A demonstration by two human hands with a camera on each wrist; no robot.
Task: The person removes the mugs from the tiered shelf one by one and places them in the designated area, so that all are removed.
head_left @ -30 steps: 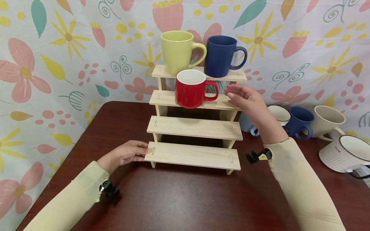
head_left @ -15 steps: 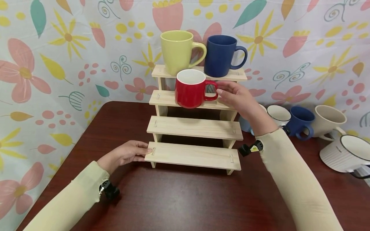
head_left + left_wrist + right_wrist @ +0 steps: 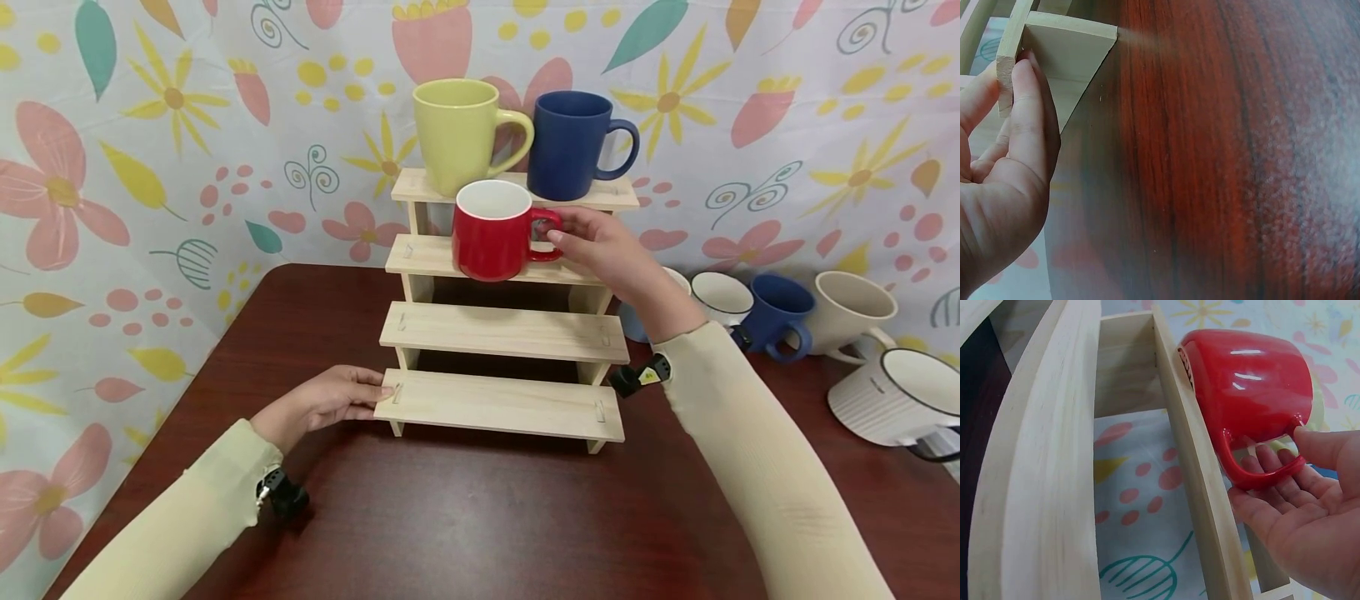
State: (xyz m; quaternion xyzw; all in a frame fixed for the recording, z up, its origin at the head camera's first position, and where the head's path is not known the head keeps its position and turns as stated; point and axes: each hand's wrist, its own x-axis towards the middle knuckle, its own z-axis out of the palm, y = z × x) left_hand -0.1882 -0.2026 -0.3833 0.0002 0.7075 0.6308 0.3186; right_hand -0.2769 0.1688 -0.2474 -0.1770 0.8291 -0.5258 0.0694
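A red mug (image 3: 489, 237) has its handle (image 3: 1263, 480) turned to the right hand (image 3: 611, 250)

Behind everything hangs a flowered cloth (image 3: 247, 179), and before it is a dark red-brown table (image 3: 450, 517). On this table stands a wooden rack (image 3: 498, 404) with four boards, which climb toward the cloth like stairs. At the right side of the table I see a group of other mugs, among them a beige mug (image 3: 847, 312) and a ribbed white mug (image 3: 881, 408).

The top board carries a yellow mug (image 3: 456, 137) and, to its right, a dark blue mug (image 3: 567, 146), both upright. The red mug stands one board lower, in front of them, also upright, and its base seems to reach the front edge of the board.

The relation which matters is this: the body of the red mug lies to the left of the right fingers, and its handle points along the board, directly into that hand. The left hand (image 3: 333, 398) is well apart from the mug, at the left end of the lowest board.

The left hand pinches this end, thumb above and fingers below. The right thumb touches the handle, and the other fingers bend behind it, their tips visible through the loop. I judge that they hold it; how firmly, I cannot tell.
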